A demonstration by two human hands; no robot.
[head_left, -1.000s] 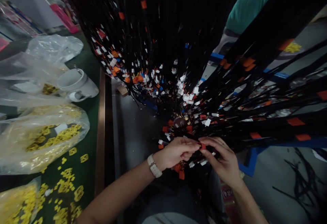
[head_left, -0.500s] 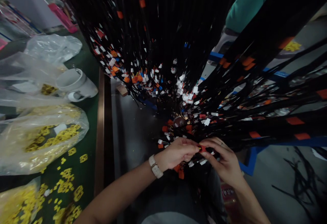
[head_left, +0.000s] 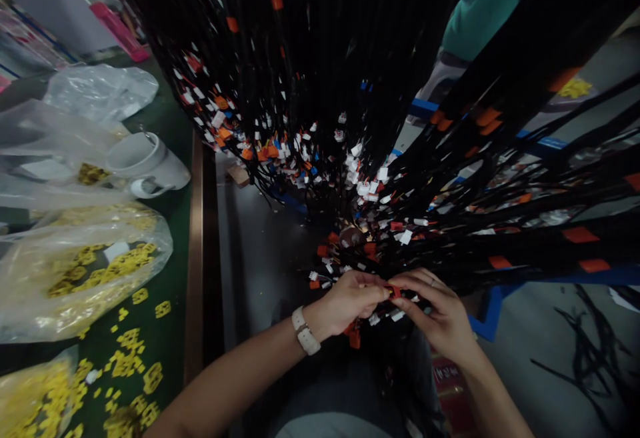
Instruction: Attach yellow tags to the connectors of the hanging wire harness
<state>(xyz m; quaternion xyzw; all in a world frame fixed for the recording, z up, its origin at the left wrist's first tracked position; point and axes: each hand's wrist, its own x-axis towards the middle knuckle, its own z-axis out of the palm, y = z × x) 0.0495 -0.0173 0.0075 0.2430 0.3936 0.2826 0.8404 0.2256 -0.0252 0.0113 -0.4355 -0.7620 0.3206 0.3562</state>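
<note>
Low in the middle of the head view, my left hand (head_left: 353, 305) and my right hand (head_left: 440, 311) meet fingertip to fingertip. Thumb and fingers of my right hand pinch a small red-orange wire connector (head_left: 397, 292). My left hand is closed in a pinch at the connector's left end, where a speck of yellow shows; its fingers mostly hide that small yellow piece. Just behind and below the hands hang black cable ends with white connectors (head_left: 397, 316) and orange connectors (head_left: 355, 338).
Thick bundles of black cables (head_left: 340, 38) with many coloured connectors hang ahead. On the green table (head_left: 173, 225) at left lie plastic bags (head_left: 160, 245) of yellow parts, loose yellow pieces (head_left: 163, 309) and a white mug (head_left: 167, 165). A blue frame (head_left: 493, 315) stands right.
Both hands stay nearly in place at the red-orange connector. The left fingers have shifted slightly, and a little more yellow shows at its end. The view has moved a touch.
</note>
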